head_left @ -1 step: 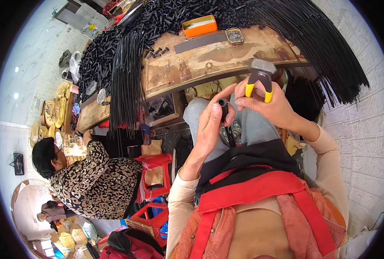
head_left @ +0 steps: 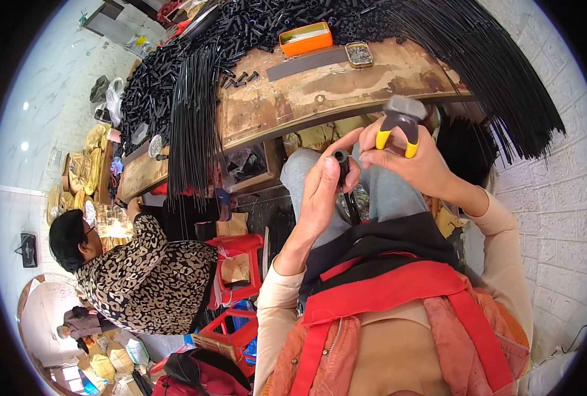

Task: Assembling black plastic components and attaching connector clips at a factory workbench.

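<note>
My left hand [head_left: 323,188] is closed around a black tube [head_left: 341,157], its open round end facing up. Dark rods [head_left: 353,208] run below it toward my lap. Just to the right, my right hand [head_left: 409,155] grips pincers [head_left: 404,122] with a wide grey steel head and black-and-yellow handles. The head points up and away from me, slightly blurred, near the table's front edge. Thumb and forefinger of this hand meet close to the tube's top; whether they pinch something small, I cannot make out.
The wooden table [head_left: 320,86] ahead carries a heap of black tubular parts [head_left: 260,30], bundles of thin black rods [head_left: 194,125], an orange box [head_left: 305,39], a grey strip [head_left: 307,65] and a small tin of metal bits [head_left: 359,55]. A person [head_left: 148,264] works at left, beside red stools [head_left: 237,264].
The head of the pincers has shifted slightly to the right and down. My left hand and the black tube have hardly moved.
</note>
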{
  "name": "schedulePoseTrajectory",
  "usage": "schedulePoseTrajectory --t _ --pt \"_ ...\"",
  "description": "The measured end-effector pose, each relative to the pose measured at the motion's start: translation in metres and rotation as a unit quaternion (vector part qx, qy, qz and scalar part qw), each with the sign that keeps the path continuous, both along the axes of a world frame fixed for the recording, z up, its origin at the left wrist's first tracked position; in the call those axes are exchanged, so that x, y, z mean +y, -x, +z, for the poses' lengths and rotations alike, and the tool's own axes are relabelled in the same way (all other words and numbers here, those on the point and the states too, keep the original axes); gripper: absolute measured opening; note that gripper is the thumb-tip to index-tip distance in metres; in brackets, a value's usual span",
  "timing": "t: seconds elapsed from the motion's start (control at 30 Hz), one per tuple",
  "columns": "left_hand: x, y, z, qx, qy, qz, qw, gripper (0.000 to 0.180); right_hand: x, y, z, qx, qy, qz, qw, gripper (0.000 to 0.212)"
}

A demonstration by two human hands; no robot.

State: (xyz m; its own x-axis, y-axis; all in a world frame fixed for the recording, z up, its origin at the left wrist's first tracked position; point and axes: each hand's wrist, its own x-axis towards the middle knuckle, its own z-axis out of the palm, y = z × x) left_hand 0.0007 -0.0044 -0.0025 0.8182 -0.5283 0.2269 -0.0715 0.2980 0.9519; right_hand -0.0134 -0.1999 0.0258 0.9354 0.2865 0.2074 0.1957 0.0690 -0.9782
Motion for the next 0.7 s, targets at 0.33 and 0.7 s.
schedulePoseTrajectory --t 0.33,0.7 --pt "-0.001 -0.002 -0.007 -0.005 -0.001 -0.002 1.0 0.066 0.004 0.002 -0.002 -0.07 0.087 -0.066 0.992 0.011" --pt "0.0 -0.001 -0.007 -0.009 -0.007 0.018 1.0 0.058 0.006 -0.004 0.005 -0.218 0.134 -0.05 0.966 0.016"
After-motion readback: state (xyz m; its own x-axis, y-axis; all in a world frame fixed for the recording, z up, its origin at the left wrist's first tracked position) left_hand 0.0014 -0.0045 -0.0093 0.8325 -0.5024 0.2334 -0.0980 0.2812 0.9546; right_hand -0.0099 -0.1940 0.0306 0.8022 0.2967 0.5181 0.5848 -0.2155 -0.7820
